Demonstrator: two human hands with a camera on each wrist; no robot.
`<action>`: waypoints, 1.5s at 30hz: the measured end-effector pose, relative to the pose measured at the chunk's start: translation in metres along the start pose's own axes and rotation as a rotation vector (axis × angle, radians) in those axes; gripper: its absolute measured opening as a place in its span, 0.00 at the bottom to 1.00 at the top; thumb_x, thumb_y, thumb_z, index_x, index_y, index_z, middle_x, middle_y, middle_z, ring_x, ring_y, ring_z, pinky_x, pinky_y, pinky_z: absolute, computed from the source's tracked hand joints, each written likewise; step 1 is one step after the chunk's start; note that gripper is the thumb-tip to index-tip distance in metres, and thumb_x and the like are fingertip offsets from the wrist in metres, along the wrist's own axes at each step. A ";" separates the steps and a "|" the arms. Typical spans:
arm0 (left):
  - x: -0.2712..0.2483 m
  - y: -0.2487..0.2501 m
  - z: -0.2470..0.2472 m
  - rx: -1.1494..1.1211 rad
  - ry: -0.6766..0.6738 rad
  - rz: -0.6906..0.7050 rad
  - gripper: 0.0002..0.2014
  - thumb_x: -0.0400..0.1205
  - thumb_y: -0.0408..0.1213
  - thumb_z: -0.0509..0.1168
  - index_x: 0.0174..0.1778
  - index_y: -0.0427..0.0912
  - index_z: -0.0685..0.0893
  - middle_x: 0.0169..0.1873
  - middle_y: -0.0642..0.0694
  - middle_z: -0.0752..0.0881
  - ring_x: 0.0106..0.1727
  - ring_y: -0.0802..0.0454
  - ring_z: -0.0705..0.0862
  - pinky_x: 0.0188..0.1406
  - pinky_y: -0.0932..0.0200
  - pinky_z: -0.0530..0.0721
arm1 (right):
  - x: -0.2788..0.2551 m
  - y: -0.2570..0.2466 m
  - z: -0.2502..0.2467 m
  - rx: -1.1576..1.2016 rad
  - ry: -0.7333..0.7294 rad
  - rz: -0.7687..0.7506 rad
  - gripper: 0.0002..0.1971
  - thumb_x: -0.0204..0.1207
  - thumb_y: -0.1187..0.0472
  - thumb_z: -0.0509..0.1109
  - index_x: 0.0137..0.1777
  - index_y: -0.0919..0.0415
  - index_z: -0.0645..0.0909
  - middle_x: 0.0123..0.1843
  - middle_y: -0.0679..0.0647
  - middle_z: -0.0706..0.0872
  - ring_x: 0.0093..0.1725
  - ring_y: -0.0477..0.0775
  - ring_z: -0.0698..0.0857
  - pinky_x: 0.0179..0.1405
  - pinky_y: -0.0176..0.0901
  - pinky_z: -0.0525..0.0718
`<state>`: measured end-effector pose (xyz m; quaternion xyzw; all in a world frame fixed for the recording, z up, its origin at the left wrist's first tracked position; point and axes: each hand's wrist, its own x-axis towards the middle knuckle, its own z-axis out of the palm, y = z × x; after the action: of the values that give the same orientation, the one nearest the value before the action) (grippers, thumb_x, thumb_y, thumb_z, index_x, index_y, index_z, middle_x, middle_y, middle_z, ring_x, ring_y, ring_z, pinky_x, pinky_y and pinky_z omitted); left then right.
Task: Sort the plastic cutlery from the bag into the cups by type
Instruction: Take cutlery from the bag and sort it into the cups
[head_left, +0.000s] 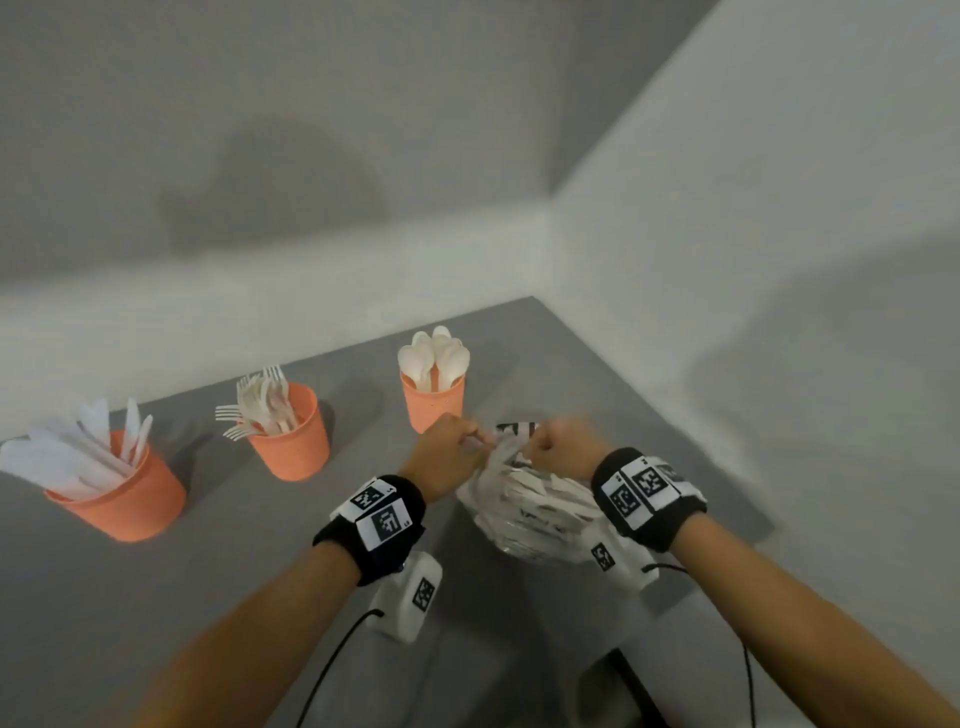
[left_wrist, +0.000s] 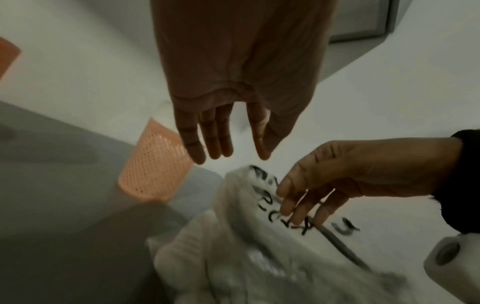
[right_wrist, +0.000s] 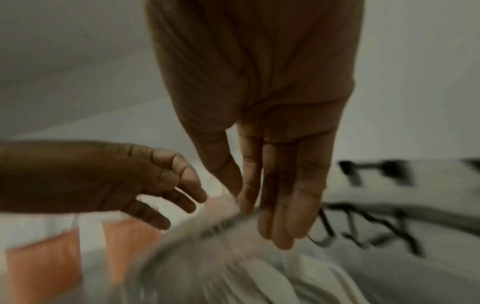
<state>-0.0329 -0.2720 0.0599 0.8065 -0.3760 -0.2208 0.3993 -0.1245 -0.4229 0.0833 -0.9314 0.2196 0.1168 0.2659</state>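
Note:
A clear plastic bag full of white cutlery lies on the grey table, black print on its top. My right hand pinches the bag's top rim between thumb and fingers. My left hand hovers at the same rim with its fingers straight and nothing between them. Three orange cups stand in a row: knives at the left, forks in the middle, spoons just beyond my left hand. The bag is blurred in both wrist views.
White walls meet in a corner behind the table, whose right edge runs close to the bag. White camera units with black cables hang under both wrists. Bare grey tabletop lies between the cups and my forearms.

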 end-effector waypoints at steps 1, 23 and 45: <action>0.000 -0.001 0.009 0.051 -0.035 -0.021 0.07 0.77 0.33 0.66 0.46 0.40 0.89 0.44 0.39 0.88 0.43 0.50 0.83 0.52 0.55 0.81 | -0.004 0.008 0.007 -0.109 -0.037 0.029 0.12 0.77 0.64 0.62 0.46 0.75 0.82 0.53 0.69 0.87 0.39 0.56 0.81 0.41 0.40 0.79; -0.026 -0.003 0.031 0.272 -0.116 -0.215 0.28 0.78 0.26 0.58 0.76 0.42 0.66 0.66 0.36 0.72 0.69 0.40 0.72 0.69 0.57 0.67 | 0.007 0.035 0.071 -0.349 0.043 -0.080 0.32 0.72 0.49 0.70 0.75 0.58 0.66 0.75 0.60 0.70 0.73 0.60 0.71 0.75 0.50 0.69; -0.018 -0.004 0.021 0.356 0.038 -0.258 0.26 0.77 0.31 0.60 0.74 0.43 0.71 0.68 0.40 0.76 0.68 0.44 0.76 0.66 0.56 0.74 | 0.016 0.038 0.064 -0.079 0.020 -0.088 0.17 0.70 0.58 0.71 0.60 0.58 0.80 0.59 0.54 0.86 0.61 0.55 0.82 0.62 0.44 0.79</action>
<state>-0.0559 -0.2664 0.0452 0.9097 -0.2953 -0.1848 0.2262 -0.1348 -0.4222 0.0079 -0.9510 0.1762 0.1040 0.2318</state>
